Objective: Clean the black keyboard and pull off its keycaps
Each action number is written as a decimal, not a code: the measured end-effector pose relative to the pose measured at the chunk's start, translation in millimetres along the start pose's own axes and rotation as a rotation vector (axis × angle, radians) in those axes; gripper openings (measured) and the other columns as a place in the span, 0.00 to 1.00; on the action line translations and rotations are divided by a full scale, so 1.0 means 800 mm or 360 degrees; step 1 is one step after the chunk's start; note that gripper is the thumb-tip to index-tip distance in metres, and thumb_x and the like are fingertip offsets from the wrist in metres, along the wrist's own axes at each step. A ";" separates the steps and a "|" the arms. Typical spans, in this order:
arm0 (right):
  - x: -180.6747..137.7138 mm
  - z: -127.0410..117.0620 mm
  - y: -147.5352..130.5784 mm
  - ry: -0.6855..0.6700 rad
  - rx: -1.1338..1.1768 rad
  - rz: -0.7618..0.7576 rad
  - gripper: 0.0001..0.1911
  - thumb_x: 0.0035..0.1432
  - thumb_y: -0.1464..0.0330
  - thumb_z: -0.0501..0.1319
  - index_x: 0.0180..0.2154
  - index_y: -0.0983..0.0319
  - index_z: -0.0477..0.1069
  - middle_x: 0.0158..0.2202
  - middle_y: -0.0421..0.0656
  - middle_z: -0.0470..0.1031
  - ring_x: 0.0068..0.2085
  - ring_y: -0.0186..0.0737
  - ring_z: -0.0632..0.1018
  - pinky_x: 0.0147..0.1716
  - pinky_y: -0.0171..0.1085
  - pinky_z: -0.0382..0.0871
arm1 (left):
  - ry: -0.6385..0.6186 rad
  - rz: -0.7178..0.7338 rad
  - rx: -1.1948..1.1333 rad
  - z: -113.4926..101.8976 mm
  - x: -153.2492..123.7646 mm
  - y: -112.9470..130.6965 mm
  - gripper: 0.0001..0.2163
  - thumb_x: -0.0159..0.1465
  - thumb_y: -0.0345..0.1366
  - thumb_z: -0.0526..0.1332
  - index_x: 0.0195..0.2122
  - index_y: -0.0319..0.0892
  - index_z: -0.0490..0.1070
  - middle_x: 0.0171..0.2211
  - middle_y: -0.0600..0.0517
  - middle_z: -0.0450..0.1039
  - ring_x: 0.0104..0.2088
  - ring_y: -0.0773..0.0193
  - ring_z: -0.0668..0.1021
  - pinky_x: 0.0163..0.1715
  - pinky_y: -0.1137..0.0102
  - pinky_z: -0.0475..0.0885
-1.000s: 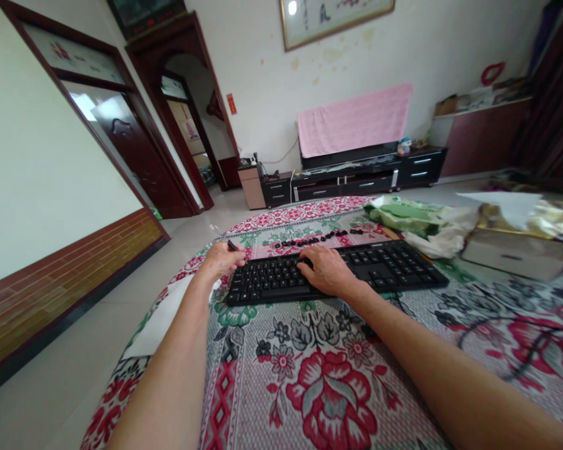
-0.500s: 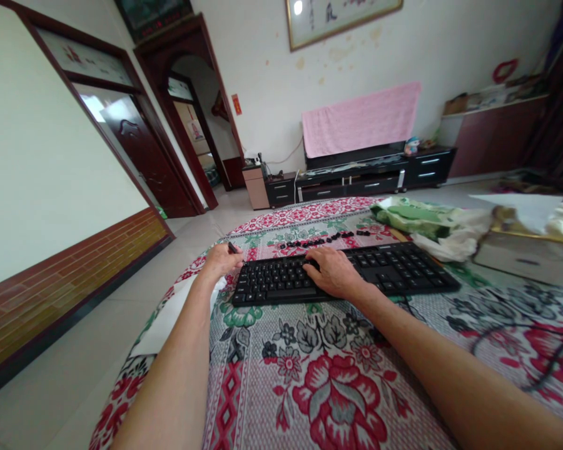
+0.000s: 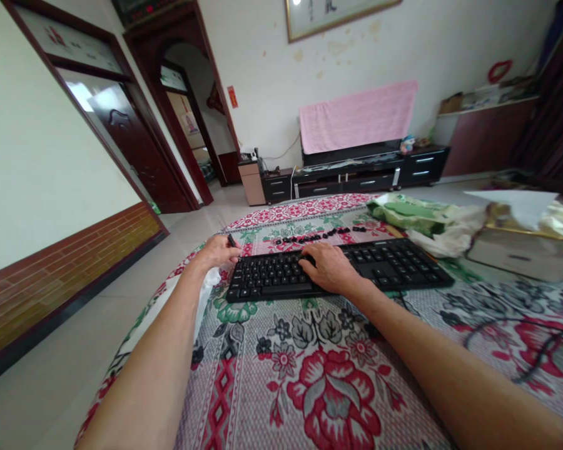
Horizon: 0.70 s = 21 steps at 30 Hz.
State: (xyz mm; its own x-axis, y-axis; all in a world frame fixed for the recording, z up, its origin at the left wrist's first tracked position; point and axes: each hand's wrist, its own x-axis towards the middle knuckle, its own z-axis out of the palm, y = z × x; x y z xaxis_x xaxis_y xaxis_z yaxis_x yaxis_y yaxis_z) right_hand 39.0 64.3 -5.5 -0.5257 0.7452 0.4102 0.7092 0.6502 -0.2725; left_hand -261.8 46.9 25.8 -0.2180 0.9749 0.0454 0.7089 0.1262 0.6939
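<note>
Left hand pinches a dark stick near the left edge of the table; right hand rests, fingers curled, grip unclear, on the keyboard, keycaps toward the far edge, wide cloth nearer

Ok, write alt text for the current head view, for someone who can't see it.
A person's right hand rests on a black keyboard on a flower-patterned tablecloth, while the left hand holds a slim dark object near the keyboard's upper left corner. Small black pieces lie in a row beyond the keyboard.
</note>
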 end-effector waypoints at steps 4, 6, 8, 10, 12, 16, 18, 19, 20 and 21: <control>0.000 -0.001 0.000 -0.0015 0.0003 -0.0001 0.14 0.59 0.62 0.52 0.41 0.62 0.71 0.44 0.48 0.73 0.48 0.44 0.71 0.49 0.42 0.60 | -0.0059 -0.0006 -0.0019 0.000 0.006 0.002 0.03 0.49 0.30 0.62 0.25 0.41 0.69 0.16 0.58 0.70 0.18 0.70 0.73 0.19 0.77 0.64; 0.000 -0.001 0.000 -0.0013 0.0011 -0.0006 0.14 0.59 0.62 0.52 0.41 0.62 0.71 0.44 0.48 0.73 0.48 0.44 0.71 0.48 0.42 0.60 | -0.0074 -0.0030 -0.0021 0.001 0.008 0.004 0.02 0.49 0.30 0.62 0.24 0.41 0.69 0.15 0.58 0.70 0.18 0.70 0.73 0.19 0.77 0.65; 0.000 0.000 0.001 -0.0004 0.0012 -0.0012 0.14 0.59 0.62 0.53 0.41 0.62 0.71 0.43 0.48 0.74 0.47 0.45 0.71 0.48 0.42 0.60 | -0.0092 -0.0063 -0.0027 0.000 0.009 0.005 0.02 0.49 0.30 0.62 0.24 0.40 0.69 0.15 0.56 0.70 0.18 0.68 0.74 0.18 0.76 0.65; 0.000 0.001 0.001 0.0008 0.0008 -0.0022 0.14 0.59 0.62 0.53 0.40 0.62 0.71 0.43 0.48 0.74 0.47 0.45 0.71 0.47 0.43 0.60 | -0.0102 -0.0099 -0.0036 -0.002 0.009 0.007 0.02 0.49 0.30 0.63 0.25 0.40 0.70 0.15 0.55 0.71 0.18 0.67 0.74 0.18 0.76 0.65; 0.000 0.002 0.001 0.0015 0.0007 -0.0036 0.14 0.59 0.63 0.52 0.40 0.62 0.71 0.43 0.49 0.73 0.47 0.45 0.71 0.47 0.43 0.60 | -0.0111 -0.0128 -0.0045 -0.003 0.009 0.010 0.02 0.49 0.30 0.63 0.24 0.39 0.70 0.15 0.54 0.71 0.18 0.67 0.74 0.18 0.76 0.65; 0.000 0.002 0.001 0.0023 0.0013 -0.0037 0.14 0.59 0.63 0.52 0.40 0.62 0.71 0.43 0.49 0.73 0.47 0.45 0.71 0.47 0.43 0.60 | -0.0146 -0.0191 -0.0070 -0.007 0.005 0.019 0.03 0.49 0.30 0.64 0.23 0.38 0.70 0.14 0.53 0.72 0.18 0.68 0.74 0.18 0.76 0.65; 0.000 0.001 0.000 0.0025 0.0021 -0.0031 0.14 0.59 0.62 0.52 0.40 0.63 0.71 0.43 0.49 0.74 0.47 0.45 0.71 0.47 0.42 0.60 | -0.0181 -0.0228 -0.0102 -0.008 0.004 0.021 0.03 0.50 0.30 0.63 0.22 0.38 0.70 0.14 0.53 0.71 0.17 0.68 0.73 0.18 0.76 0.65; 0.000 0.000 0.000 0.0024 0.0024 -0.0028 0.14 0.59 0.62 0.53 0.40 0.63 0.71 0.43 0.48 0.74 0.47 0.45 0.71 0.47 0.42 0.60 | -0.0193 -0.0239 -0.0116 -0.009 0.003 0.022 0.03 0.51 0.30 0.63 0.22 0.38 0.69 0.15 0.53 0.71 0.17 0.69 0.73 0.18 0.76 0.66; 0.000 0.000 0.000 0.0021 0.0026 -0.0026 0.14 0.59 0.63 0.53 0.40 0.63 0.71 0.43 0.48 0.74 0.47 0.45 0.71 0.48 0.42 0.60 | -0.0193 -0.0240 -0.0121 -0.009 0.003 0.023 0.03 0.51 0.30 0.62 0.22 0.38 0.69 0.15 0.52 0.71 0.17 0.69 0.73 0.18 0.76 0.66; 0.000 0.000 0.000 0.0019 0.0026 -0.0026 0.14 0.59 0.63 0.53 0.40 0.63 0.71 0.43 0.48 0.74 0.47 0.45 0.71 0.48 0.42 0.60 | -0.0185 -0.0235 -0.0120 -0.010 0.003 0.023 0.03 0.51 0.30 0.62 0.22 0.38 0.69 0.15 0.52 0.72 0.17 0.68 0.73 0.19 0.76 0.66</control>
State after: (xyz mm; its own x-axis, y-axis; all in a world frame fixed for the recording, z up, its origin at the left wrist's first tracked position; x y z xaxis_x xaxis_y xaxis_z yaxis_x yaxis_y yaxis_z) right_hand 38.9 63.8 -5.4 -0.5313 0.7327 0.4252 0.6926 0.6648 -0.2800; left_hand -254.4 50.0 44.3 -0.2338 0.9620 -0.1411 0.6219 0.2595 0.7389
